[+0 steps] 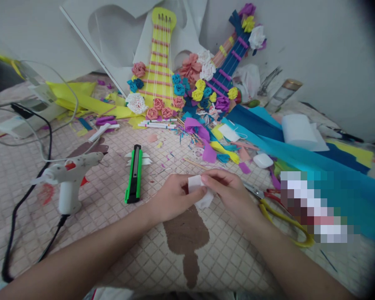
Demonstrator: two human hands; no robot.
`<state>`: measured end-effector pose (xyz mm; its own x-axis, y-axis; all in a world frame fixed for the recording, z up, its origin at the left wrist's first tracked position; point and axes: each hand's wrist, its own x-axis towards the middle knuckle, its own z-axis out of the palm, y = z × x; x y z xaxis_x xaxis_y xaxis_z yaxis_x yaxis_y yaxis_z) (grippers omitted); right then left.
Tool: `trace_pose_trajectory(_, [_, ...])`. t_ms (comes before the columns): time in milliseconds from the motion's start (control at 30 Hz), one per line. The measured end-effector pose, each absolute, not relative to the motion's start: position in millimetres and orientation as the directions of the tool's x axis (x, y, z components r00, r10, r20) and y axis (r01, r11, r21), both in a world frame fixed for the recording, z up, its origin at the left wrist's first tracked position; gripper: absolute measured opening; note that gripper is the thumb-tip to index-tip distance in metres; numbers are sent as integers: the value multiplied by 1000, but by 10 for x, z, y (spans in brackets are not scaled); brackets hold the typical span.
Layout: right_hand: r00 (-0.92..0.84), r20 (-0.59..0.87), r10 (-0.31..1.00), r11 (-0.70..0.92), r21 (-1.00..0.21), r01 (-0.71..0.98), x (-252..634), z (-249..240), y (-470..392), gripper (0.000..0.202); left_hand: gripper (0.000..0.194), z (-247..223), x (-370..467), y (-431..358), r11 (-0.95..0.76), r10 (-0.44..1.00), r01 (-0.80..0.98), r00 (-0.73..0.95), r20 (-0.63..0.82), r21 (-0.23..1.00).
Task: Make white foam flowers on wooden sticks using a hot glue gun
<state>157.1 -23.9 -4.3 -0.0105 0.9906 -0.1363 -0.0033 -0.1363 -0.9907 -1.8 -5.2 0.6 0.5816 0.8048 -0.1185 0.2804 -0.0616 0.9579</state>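
Observation:
Both hands meet over the middle of the table, pinching one small piece of white paper (200, 200). My left hand (175, 196) has its thumb laid across the front of the paper. From the other side, my right hand (226, 189) grips its upper edge between thumb and fingers; part of the paper is hidden behind them. A green utility knife (134, 175) lies to the left of my left hand. Beside my right wrist rest scissors (268, 204) with yellow and red handles. Just behind the hands lies a thin wooden stick (195, 163).
At left stands a white glue gun (70, 175) with a black cord. A yellow paper guitar (159, 66) and a blue one (229, 68), both with paper flowers, lean at the back. Blue paper sheets (300, 146) and a white paper roll (300, 132) lie right, among many scraps.

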Motion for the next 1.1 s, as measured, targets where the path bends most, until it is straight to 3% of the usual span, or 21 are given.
trace_pose_trajectory(533, [5,-163,987,-163,-986,47,1571,-41,-250,21,32,13,-21,-47,-85,805,345,576,-140,935])
trace_pose_trajectory(1100, [20,-85,996,-87,-979,184,1607,-25,-225,20,28,18,-23,-20,-67,841,331,527,-125,941])
